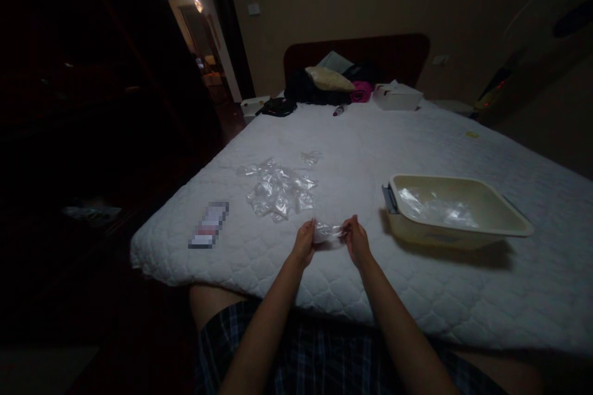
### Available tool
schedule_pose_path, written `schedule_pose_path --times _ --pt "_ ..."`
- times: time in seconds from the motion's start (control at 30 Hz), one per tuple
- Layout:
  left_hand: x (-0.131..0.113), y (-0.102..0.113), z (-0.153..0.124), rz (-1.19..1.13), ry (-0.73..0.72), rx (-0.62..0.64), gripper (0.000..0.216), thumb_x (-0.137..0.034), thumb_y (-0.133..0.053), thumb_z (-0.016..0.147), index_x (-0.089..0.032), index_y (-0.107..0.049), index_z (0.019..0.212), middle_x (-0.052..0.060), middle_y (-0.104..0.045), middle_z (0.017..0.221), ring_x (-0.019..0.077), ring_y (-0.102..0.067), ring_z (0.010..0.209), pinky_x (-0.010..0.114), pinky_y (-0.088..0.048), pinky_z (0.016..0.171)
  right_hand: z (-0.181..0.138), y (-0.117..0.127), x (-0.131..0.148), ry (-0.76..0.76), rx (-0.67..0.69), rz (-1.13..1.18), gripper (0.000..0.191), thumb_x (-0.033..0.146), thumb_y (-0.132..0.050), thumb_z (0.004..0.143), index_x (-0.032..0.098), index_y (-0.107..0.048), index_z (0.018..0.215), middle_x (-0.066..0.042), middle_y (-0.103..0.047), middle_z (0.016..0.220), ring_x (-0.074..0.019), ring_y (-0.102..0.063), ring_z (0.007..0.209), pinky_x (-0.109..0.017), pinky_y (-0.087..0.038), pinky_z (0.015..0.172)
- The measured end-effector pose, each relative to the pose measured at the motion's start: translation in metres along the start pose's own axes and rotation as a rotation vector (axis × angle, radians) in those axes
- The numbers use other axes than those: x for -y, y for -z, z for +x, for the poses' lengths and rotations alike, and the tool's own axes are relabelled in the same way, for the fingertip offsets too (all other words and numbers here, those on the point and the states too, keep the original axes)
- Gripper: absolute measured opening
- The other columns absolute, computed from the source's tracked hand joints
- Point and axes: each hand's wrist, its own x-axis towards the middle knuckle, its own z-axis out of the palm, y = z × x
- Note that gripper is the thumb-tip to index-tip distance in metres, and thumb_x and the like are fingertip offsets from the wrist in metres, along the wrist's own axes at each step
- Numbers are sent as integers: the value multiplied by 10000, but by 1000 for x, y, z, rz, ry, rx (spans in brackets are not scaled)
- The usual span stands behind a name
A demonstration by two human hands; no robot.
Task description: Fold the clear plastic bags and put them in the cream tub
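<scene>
You hold one small clear plastic bag (328,232) between your two hands, low over the near part of the white bed (338,284). Your left hand (304,242) pinches one end of it, and your right hand (356,242) pinches the other end. So the bag's long way runs side to side, straight across in front of you, from hand to hand. The heap of clear plastic (280,190) lies on the bed ahead of you and a bit to the left, so your left hand is the nearer one to it. One loose piece (311,157) sits just past the heap. The big cream tub (491,241) stands off to your right, with a gap of bed between, and your right hand is the nearer one to that. Its long side runs mostly left to right too, and more clear plastic shows inside it.
</scene>
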Motion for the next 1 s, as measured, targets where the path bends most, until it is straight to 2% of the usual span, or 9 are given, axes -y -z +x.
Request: schedule_pose_path --times 0.13,0.23,0.37,0.5,0.63,0.83,1.0 --pt "4 -2 0 66 -76 -33 417 -536 -639 641 -149 -491 688 -55 -480 541 61 -451 456 179 -348 444 -3 -2 -3 102 159 -152 357 522 -670 609 194 -569 707 17 -559 642 -114 -501 563 -233 -393 542" --pt "6 -2 1 82 -96 6 377 -464 -686 627 -150 -488 692 -50 -505 560 64 -473 477 182 -370 471 -6 -3 -5 83 256 -281 280 425 -700 610 177 -592 682 19 -553 618 -122 -494 579 -236 -378 547" --pt "4 1 3 48 -31 92 348 -313 -771 541 -141 -549 746 -5 -591 687 109 -561 619 231 -444 597 -4 1 -4 10 193 -194 240 380 -658 660 172 -627 774 11 -583 661 -123 -505 593 -241 -381 553" --pt "5 5 5 -35 2 94 286 -283 -748 577 -135 -587 761 17 -612 742 124 -576 688 248 -453 653 0 5 -2 -59 128 -11 300 297 -696 595 196 -616 865 16 -619 721 -125 -537 621 -240 -400 578" --pt "6 8 7 -80 22 87 297 -252 -755 565 -143 -583 782 20 -621 759 124 -583 700 236 -450 657 1 6 -1 -92 58 104 292 253 -704 549 205 -601 818 32 -608 679 -114 -531 592 -232 -404 567" --pt "1 3 2 -78 11 51 326 -356 -725 607 -169 -541 800 -16 -591 659 85 -553 558 188 -413 534 1 7 -4 -89 77 59 265 304 -708 559 200 -572 761 43 -557 625 -90 -463 510 -209 -344 472" --pt "-1 0 -2 0 33 87 373 -488 -668 634 -139 -547 685 -6 -565 605 63 -501 486 183 -377 496 -1 8 -7 -62 158 -16 306 368 -721 569 203 -478 653 78 -459 527 -70 -379 440 -199 -275 430"
